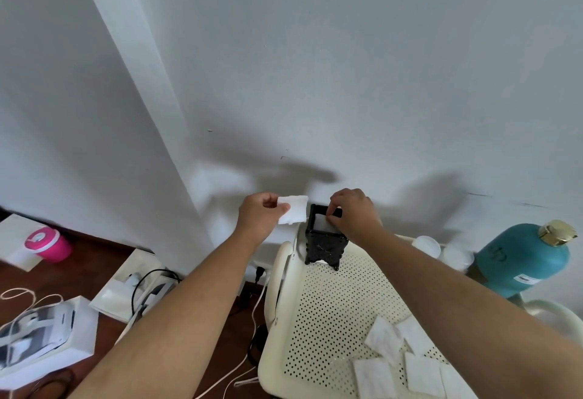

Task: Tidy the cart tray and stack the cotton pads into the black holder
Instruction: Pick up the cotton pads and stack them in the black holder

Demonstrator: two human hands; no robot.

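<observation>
Cotton pads [398,357] lie loose in a heap on the cream perforated cart tray [328,304], well nearer the camera than the black holder [325,245], which stands upright at the tray's far end by the wall. Going L to R, all placed vs. the holder: far left on the dark floor sit a pink cup [50,245], white boxes [47,332] and cables. Just left of the holder & slightly above its rim, the left hand [260,214] pinches a single pad [292,209] betw. thumb and fingers, gripping its left edge so the rest sticks out free. At the holder's top, the right hand [353,214] has fingertips closed on a white pad [323,220] already partly inside, apparently pressing or squaring it down. Right of the holder: two white round lids or jars [441,248], then a teal bottle [525,259] w/ gold cap. Handling, as I judge: pads are v. light, soft, floppy, prob. slightly clingy to each other; best taken by an edge or corner w/ a light pinch, fed flat so they don't fold. Holder looks rigid but small & could tip if pushed. Writing: teal bottle has dark markings and a small white label, both too blurred to read.
</observation>
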